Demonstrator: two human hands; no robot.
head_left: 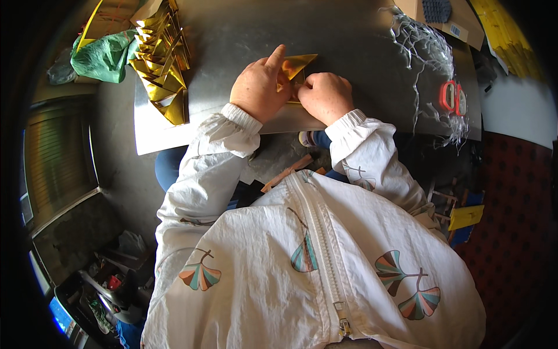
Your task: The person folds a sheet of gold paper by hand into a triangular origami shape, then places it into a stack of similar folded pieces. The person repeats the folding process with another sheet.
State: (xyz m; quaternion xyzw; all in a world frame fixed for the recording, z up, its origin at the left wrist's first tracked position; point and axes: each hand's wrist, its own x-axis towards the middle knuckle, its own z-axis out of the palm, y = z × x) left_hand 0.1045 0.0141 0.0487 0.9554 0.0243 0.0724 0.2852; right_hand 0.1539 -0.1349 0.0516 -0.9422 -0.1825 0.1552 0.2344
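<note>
Both forearms are reaching forward in white cuffed sleeves, wrists close together. The left hand (258,87) is lying palm-down, its index finger stretching straight ahead and its thumb pressing inward. The right hand (325,96) is curling into a loose fist, knuckles up, just beside the left.

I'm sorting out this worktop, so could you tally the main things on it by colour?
Gold: 2, the foil sheet under the left hand and right hand, and the pile of folded foil
Green: 1, the bag
Red: 1, the scissors
White: 1, the tangle of strings
Total: 5
</note>
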